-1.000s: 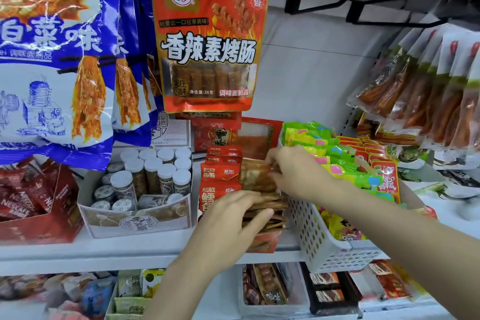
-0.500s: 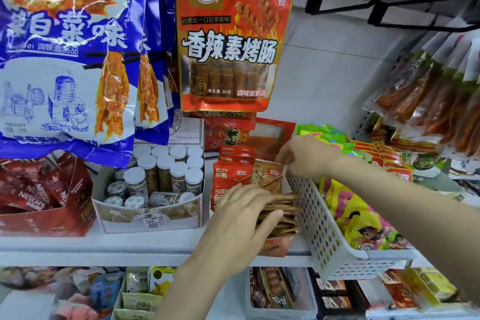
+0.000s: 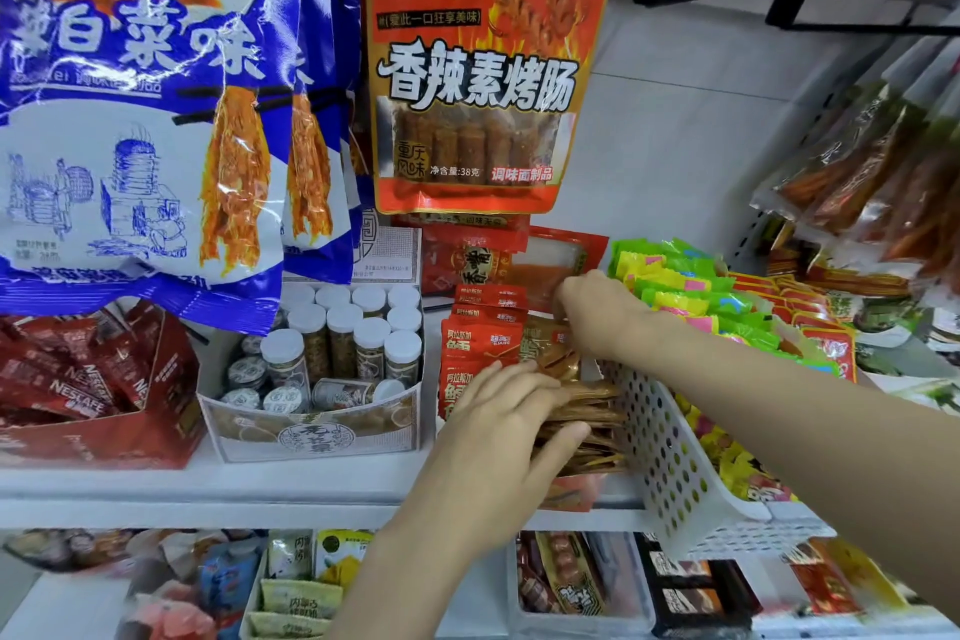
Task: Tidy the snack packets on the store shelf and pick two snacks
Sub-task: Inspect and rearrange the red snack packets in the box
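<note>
A row of red packets [image 3: 480, 343] and brown-gold snack packets [image 3: 587, 408] stands on the white shelf [image 3: 260, 489], beside a white perforated basket [image 3: 670, 452]. My left hand [image 3: 498, 437] rests on the front of this row, fingers fairly straight, thumb under some brown packet edges. At the back of the row my right hand [image 3: 597, 312] curls over the top of the rear packets, and its fingertips are hidden behind them.
The basket holds green, yellow and red packets [image 3: 691, 291]. A carton of white-capped jars [image 3: 332, 353] and a red Nescafe box [image 3: 88, 390] stand to the left. Blue bags [image 3: 145, 120] and an orange bag [image 3: 483, 68] hang above. Trays of snacks fill the lower shelf.
My right hand has moved from the middle of the row to its back end. My left hand has stayed on the front of the packets.
</note>
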Demonstrator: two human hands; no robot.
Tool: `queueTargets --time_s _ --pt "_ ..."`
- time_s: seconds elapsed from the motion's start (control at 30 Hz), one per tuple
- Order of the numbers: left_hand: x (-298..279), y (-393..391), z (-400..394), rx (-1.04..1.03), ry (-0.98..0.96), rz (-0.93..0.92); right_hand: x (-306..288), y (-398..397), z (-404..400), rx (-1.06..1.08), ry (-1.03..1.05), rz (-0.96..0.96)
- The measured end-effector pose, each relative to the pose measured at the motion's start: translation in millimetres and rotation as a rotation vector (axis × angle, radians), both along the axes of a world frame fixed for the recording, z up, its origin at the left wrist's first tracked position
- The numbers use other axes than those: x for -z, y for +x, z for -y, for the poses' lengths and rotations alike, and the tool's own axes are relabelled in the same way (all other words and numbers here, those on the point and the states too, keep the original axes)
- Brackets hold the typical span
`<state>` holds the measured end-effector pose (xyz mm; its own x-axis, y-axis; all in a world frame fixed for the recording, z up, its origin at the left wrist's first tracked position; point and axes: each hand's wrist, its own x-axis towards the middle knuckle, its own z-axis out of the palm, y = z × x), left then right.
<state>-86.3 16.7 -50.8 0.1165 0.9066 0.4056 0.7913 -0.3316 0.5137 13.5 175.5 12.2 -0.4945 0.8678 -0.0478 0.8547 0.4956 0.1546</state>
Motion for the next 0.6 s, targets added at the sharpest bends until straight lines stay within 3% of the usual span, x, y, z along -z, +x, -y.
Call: queueTargets --time_s 0.23,0.4,0.6 --pt "0 0 -1 -0.003 0.009 0.001 15 -4 5 0.036 -0.041 0.035" --pt "0 -1 -1 -0.004 0.004 -0.006 12 -5 3 0.043 0.076 0.018" --pt "1 -2 -2 0.001 -0.003 -0.002 12 2 -5 0.084 -0.013 -0.066"
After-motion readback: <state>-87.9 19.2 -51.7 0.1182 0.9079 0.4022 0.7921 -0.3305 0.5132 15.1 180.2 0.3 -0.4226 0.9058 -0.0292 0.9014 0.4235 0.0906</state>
